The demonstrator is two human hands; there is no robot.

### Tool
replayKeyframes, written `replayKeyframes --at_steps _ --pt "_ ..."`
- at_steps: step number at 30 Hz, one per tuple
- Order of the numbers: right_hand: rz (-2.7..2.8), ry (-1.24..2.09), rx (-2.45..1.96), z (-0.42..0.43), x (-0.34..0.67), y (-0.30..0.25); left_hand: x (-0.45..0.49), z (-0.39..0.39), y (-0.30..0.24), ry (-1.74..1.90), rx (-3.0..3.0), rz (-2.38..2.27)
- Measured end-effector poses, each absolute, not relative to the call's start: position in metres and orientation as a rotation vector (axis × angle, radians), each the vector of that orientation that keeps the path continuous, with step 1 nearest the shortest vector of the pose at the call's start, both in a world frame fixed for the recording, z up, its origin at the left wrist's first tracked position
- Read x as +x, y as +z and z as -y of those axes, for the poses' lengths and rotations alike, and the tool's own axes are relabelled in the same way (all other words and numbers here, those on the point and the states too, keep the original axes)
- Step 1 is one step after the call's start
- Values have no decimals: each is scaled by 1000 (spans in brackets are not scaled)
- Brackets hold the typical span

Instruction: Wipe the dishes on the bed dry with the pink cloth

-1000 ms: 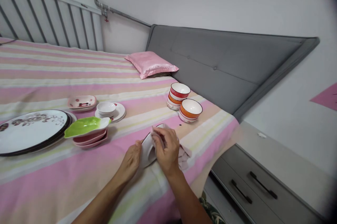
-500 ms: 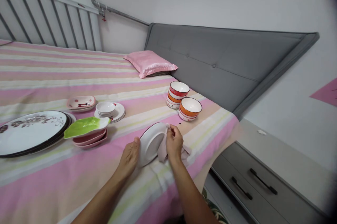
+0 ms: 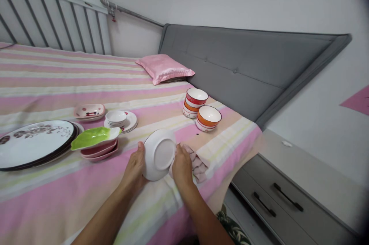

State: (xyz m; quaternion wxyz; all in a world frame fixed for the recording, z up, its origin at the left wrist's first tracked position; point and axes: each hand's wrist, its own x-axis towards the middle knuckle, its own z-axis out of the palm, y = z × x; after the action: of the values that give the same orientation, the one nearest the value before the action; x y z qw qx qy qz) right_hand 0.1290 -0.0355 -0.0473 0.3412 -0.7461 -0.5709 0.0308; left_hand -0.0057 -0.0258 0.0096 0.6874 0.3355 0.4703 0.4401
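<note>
Your view is bright, lit evenly by soft, diffuse light. Shadows are faint under your left hand (image 3: 135,166) and right hand (image 3: 181,165) on the bedspread (image 3: 57,199). The plate (image 3: 160,154) shows a mild sheen only; the cloth (image 3: 198,163) reads slightly soft. Wide-angle bending skews the headboard (image 3: 245,72); the right edge darkens to black.

Plate (image 3: 159,154): white, round; I see it tipped up on edge over the striped bedspread (image 3: 86,191).
Cloth (image 3: 197,162): pinkish, crumpled, just right of the plate.
</note>
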Motion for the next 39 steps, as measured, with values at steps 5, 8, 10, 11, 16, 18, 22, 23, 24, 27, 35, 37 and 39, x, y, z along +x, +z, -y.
replayKeyframes --at_steps 5,8,10,11,16,18,22,23,24,27,35,37,39 --pt "1616 66 -2159 40 127 -41 -6 23 5 1005 698 -1077" --pt "1650 33 -2224 44 123 -39 -7 20 -4 1052 696 -1017" --pt "1657 1 -2239 46 120 -41 -7 19 -9 1081 706 -983" --pt "1661 -17 -2228 46 119 -43 -7 18 -11 1090 708 -971" --pt "1764 -75 -2134 52 119 -46 -6 17 -13 1088 641 -963" --pt "1828 -35 -2137 55 119 -41 -7 16 -14 1082 601 -966" --pt "2013 75 -2192 61 120 -24 -6 15 -14 1115 583 -1001" --pt "2058 96 -2197 62 122 -21 -6 14 -14 1132 591 -1002" --pt "2092 118 -2190 63 123 -18 -6 14 -14 1148 600 -996" --pt "2093 219 -2120 64 132 -12 -5 14 -13 1179 605 -969" --pt "1429 458 -1667 51 154 -7 -6 16 -9 1078 602 -966" --pt "1245 546 -1583 47 154 -14 -5 19 -5 1055 602 -1013" --pt "1154 630 -1462 43 151 -22 -3 22 -2 1041 618 -1026"
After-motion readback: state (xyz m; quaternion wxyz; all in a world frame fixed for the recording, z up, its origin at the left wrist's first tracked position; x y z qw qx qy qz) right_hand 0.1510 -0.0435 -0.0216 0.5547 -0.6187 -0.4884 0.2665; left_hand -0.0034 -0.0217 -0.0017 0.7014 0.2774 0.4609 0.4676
